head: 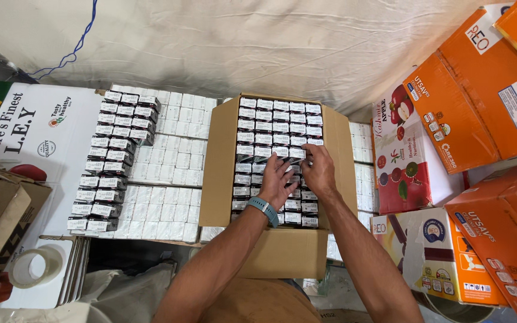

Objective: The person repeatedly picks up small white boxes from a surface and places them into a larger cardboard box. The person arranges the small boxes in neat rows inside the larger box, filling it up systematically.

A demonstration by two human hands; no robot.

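Small boxes (279, 128) packed in rows, filling open carton (219, 173) nearly to near edge. Step, as judged: seating box in middle row. Left hand (277, 184) flat on packed rows, fingers loosely spread. Right hand (318, 172) fingers narrowed, pinching box edge. Next likely needs pressing flush. Loose stacks (112, 161) lie left of carton.

We see a plain brown carton (219, 161) filled with small boxes (279, 128) in white, black and red. Our left wrist wears a teal watch band (264, 208). The cases (486, 96) along the right edge are bright orange, and the cloth (240, 42) behind is off-white.
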